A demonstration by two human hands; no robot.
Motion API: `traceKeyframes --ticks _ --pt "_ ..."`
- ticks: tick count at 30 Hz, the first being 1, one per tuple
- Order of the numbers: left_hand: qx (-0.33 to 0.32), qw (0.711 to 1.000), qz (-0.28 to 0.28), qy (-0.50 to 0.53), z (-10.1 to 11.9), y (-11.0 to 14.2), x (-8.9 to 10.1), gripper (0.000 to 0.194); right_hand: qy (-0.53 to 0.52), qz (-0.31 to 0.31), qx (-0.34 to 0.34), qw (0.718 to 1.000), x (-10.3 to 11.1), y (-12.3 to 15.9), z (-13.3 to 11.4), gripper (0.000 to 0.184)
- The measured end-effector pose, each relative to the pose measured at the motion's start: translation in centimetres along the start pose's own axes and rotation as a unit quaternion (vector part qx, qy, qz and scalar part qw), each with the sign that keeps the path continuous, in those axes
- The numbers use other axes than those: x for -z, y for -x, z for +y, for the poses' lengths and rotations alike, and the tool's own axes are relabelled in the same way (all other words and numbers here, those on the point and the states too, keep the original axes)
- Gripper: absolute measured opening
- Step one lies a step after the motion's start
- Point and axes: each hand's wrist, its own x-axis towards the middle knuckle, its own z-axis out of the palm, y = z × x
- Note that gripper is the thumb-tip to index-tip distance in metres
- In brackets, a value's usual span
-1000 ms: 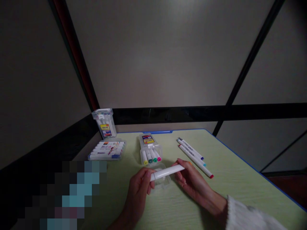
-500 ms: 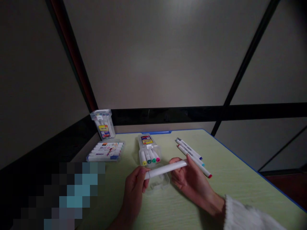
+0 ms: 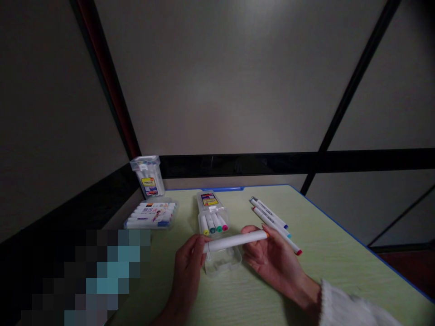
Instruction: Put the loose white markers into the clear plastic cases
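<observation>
A white marker with an orange tip at its right end is held level between both hands. My left hand pinches its left end, where a cap seam shows. At the orange end, my right hand grips it with curled fingers. Below the marker lies a clear plastic lid on the table. Just behind stands an open clear marker case, lying down, with several white markers showing yellow, teal, green and pink ends. Loose markers with blue, light blue and red ends lie beyond my right hand.
At the back left, a clear upright case holds more markers. In front of it lies a flat pack of markers with a printed label. The pale green table has a blue edge and stands against a panelled wall.
The orange end of the marker now shows at my right fingers, where it was covered before. The marker is slightly more level. The view has shifted slightly.
</observation>
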Motion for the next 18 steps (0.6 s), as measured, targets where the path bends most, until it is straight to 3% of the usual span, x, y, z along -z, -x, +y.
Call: traceKeyframes --ticks 6,18 --pt "-0.025 0.997 -0.069 0.0 -0.17 -0.08 -0.06 0.048 0.007 0.011 0.051 0.999 0.27 -0.31 0.14 0.024" --pt "-0.005 0.999 -0.048 0.001 -0.59 -0.34 -0.07 0.045 -0.013 -0.004 0.036 0.999 0.66 -0.33 0.55 0.019"
